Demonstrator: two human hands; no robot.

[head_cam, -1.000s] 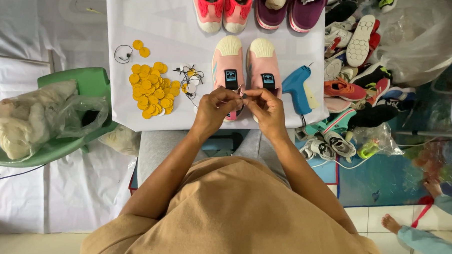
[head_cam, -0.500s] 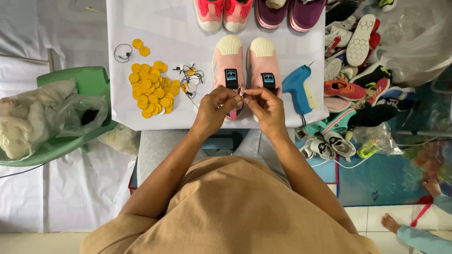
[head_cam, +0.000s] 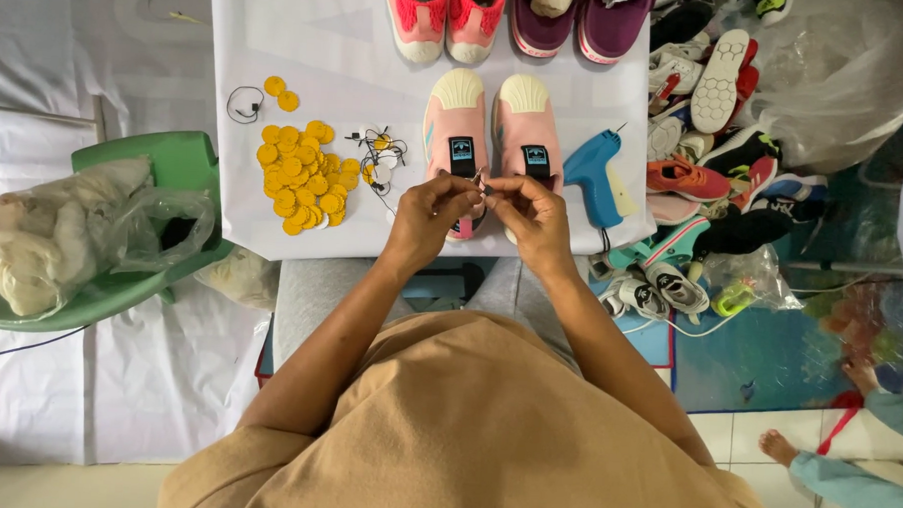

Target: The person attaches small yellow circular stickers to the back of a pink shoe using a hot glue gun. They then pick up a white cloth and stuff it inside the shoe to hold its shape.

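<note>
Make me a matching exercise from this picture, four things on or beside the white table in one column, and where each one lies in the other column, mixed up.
Things:
1. yellow discs
2. blue tagging gun
3. pink shoes
4. green chair

Places:
A. right of the pink pair, near the table's right edge
B. off the table's left side, holding plastic bags
C. directly beyond the two hands
D. heaped on the table's left part

Pairs: 1-D, 2-A, 3-C, 4-B

Pink shoes (head_cam: 491,135) ahead, yellow discs (head_cam: 299,174) left, blue gun (head_cam: 594,174) right — table edge free.
</note>
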